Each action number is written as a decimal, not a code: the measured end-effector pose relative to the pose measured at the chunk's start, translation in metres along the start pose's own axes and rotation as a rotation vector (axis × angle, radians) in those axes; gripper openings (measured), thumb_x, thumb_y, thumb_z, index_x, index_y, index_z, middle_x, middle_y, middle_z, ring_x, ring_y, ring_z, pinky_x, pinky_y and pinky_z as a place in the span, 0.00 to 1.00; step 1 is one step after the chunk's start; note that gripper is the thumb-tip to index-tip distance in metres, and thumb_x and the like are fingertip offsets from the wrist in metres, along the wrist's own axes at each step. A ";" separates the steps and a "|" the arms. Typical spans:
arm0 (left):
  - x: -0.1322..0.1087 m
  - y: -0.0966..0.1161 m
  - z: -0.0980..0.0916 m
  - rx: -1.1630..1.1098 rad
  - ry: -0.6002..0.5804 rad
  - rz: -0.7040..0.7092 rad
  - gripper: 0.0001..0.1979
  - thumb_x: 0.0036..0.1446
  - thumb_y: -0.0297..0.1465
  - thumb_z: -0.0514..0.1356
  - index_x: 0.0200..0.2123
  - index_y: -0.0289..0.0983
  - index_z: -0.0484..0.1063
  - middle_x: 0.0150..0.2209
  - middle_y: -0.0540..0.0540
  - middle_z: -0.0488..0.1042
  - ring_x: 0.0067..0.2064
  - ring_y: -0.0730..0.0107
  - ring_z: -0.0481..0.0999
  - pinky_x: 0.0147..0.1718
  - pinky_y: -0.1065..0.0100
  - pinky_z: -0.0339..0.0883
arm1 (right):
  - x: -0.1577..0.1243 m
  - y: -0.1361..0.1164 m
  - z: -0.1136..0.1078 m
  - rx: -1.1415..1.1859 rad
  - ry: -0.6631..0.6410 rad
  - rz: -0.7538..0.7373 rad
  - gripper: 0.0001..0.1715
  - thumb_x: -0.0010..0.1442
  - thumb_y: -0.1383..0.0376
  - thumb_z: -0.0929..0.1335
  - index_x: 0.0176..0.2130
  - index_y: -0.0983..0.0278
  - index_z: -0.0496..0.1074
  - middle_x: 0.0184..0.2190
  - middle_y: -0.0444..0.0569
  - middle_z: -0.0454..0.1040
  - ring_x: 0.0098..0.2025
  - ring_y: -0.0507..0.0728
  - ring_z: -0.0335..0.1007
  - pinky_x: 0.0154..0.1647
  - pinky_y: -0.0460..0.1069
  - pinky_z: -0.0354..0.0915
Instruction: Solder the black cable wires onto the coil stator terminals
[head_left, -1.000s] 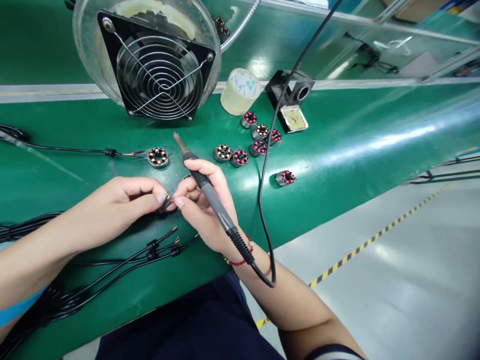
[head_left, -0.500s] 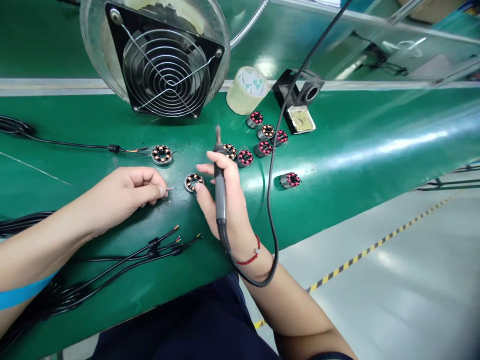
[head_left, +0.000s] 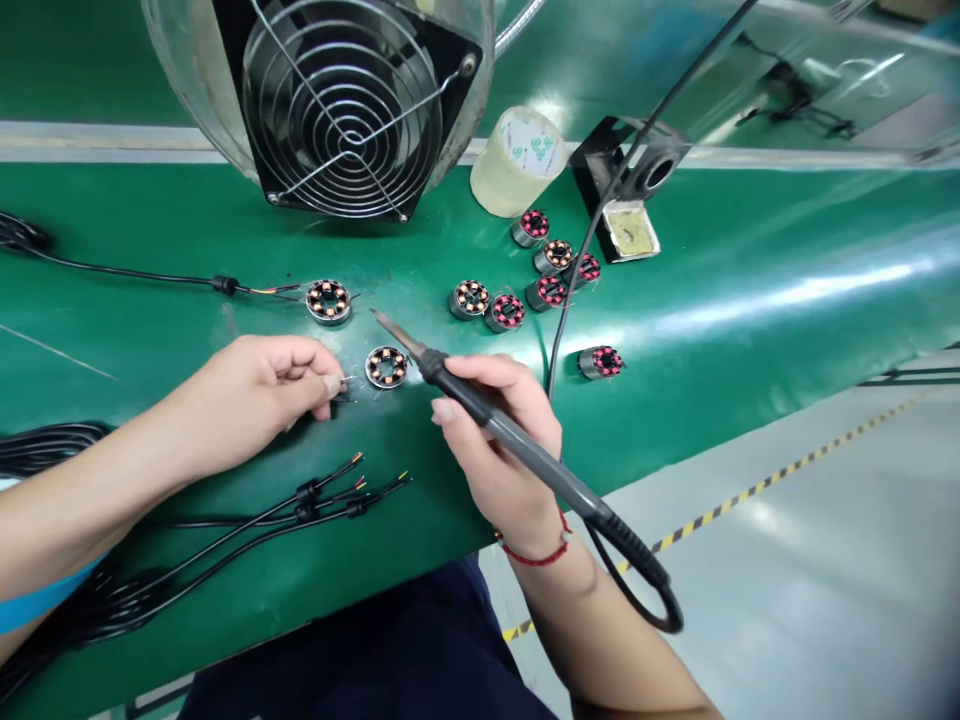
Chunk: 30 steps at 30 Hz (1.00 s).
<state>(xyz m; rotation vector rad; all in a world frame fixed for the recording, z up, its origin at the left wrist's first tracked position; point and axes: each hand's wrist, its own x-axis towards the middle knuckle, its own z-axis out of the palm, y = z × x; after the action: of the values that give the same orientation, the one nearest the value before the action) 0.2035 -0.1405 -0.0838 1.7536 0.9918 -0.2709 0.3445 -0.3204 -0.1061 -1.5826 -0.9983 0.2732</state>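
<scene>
My left hand (head_left: 259, 395) rests on the green bench and pinches the thin wire ends (head_left: 346, 390) of a black cable, held right beside a small round coil ring (head_left: 386, 367). My right hand (head_left: 501, 440) grips a soldering iron (head_left: 510, 430) like a pen, its metal tip (head_left: 386, 323) hovering just above and behind that ring. The iron's black cord (head_left: 600, 250) loops away from my wrist and runs up across the bench.
Another coil ring (head_left: 328, 300) lies wired to a black cable at the left. Several rings (head_left: 525, 285) sit in a cluster behind my right hand. A caged fan (head_left: 345, 100), a tape roll (head_left: 517, 160) and an iron stand (head_left: 634, 190) line the back. Loose cables (head_left: 300, 500) lie near the front edge.
My right hand turned the soldering iron from upright to slanted, bringing its tip down toward the coil ring. My left hand stayed pinched on the wire ends.
</scene>
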 end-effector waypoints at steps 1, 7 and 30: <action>0.001 0.000 0.000 -0.011 0.001 -0.009 0.17 0.47 0.48 0.61 0.27 0.40 0.75 0.23 0.47 0.74 0.21 0.72 0.62 0.20 0.69 0.56 | -0.003 0.003 0.000 0.027 0.034 -0.003 0.09 0.63 0.68 0.72 0.44 0.57 0.74 0.33 0.42 0.76 0.28 0.50 0.74 0.29 0.48 0.73; 0.006 0.000 0.000 -0.031 0.010 -0.023 0.16 0.47 0.47 0.62 0.29 0.41 0.77 0.24 0.47 0.76 0.21 0.72 0.62 0.19 0.70 0.56 | -0.016 0.015 0.004 0.071 0.090 -0.031 0.06 0.65 0.60 0.72 0.41 0.57 0.72 0.28 0.40 0.74 0.20 0.49 0.69 0.19 0.46 0.65; 0.003 0.002 0.000 0.075 0.022 -0.020 0.16 0.51 0.46 0.59 0.31 0.40 0.77 0.24 0.47 0.75 0.22 0.72 0.62 0.20 0.69 0.54 | -0.017 0.013 0.004 0.068 0.055 -0.001 0.08 0.66 0.58 0.72 0.42 0.57 0.72 0.27 0.40 0.74 0.20 0.49 0.70 0.20 0.47 0.66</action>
<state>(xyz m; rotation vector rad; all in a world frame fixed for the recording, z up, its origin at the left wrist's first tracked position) 0.2067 -0.1394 -0.0842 1.8183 1.0268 -0.3059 0.3369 -0.3292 -0.1245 -1.5204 -0.9375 0.2590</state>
